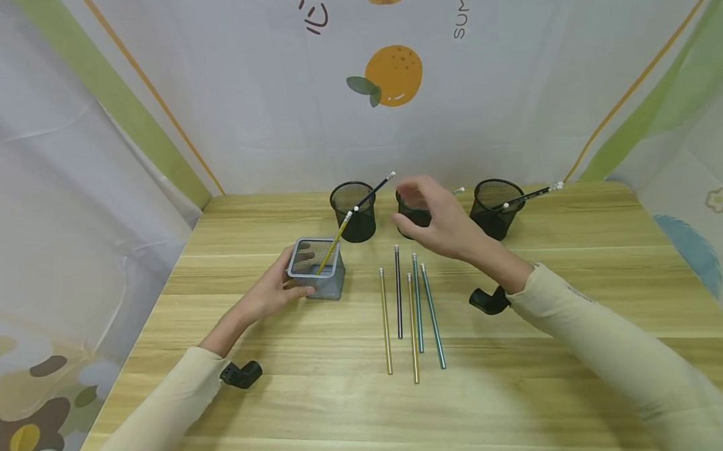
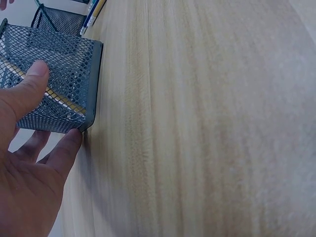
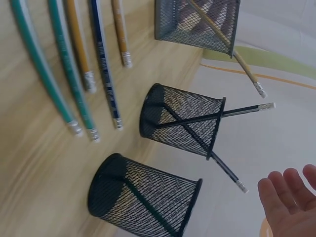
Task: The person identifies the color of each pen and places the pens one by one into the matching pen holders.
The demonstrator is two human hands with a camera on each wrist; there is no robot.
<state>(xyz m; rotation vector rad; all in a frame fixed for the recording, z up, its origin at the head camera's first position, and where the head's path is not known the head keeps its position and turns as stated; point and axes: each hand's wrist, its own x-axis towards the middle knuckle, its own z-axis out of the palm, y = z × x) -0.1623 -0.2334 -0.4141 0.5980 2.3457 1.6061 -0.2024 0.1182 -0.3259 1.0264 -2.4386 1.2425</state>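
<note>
My left hand (image 1: 273, 290) holds a grey square mesh pencil cup (image 1: 330, 289), thumb on the near side and fingers around the left. A yellow pencil (image 1: 336, 240) leans inside it. My right hand (image 1: 437, 222) hovers over the middle round black mesh cup (image 3: 148, 197), partly hiding it in the head view; nothing is in its fingers. That cup contains a green pencil (image 3: 148, 206). To its left stands a round black cup (image 1: 358, 225) with two dark pencils. In front lie loose pencils: yellow (image 1: 387, 325), dark blue (image 1: 398, 298) and teal (image 1: 433, 320).
A third round black cup (image 1: 493, 225) with black pencils stands at the right. Behind the cups, a white printed curtain (image 1: 284, 121) meets the back edge of the wooden table (image 1: 321, 402). Black camera mounts (image 1: 242, 375) hang at both wrists.
</note>
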